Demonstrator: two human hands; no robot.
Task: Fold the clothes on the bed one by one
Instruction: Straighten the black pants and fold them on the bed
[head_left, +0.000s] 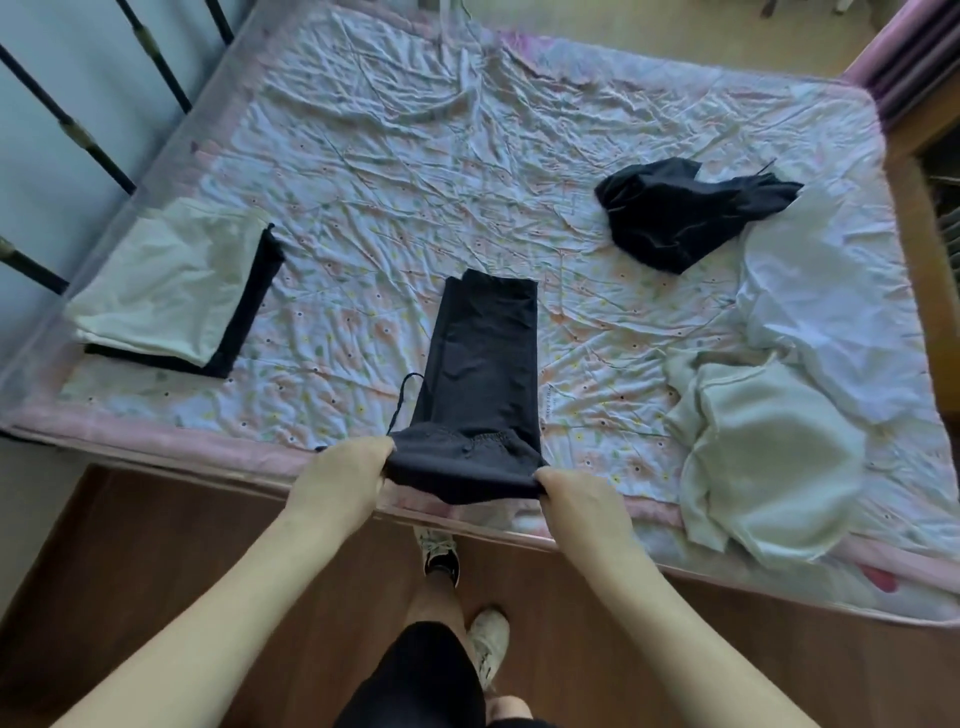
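Now both hands hold the waistband end of the black trousers at the near edge of the bed. The left hand pinches the left corner of the waistband, and the right hand pinches the right corner, fingers curled around the cloth. The waistband is lifted and turned over toward the person, while the legs lie flat and doubled lengthwise, stretching away across the flowered sheet. A drawstring loops out from the left side of the waistband.

On the left side of the bed lies a folded stack: a pale garment on top of a dark one. Toward the right, a crumpled black garment lies unfolded, touching a heap of white cloth beside it. Nearer the edge sits a cream sweatshirt, rumpled, just beside the white heap.

Below, the person's shoes stand on the wooden floor.
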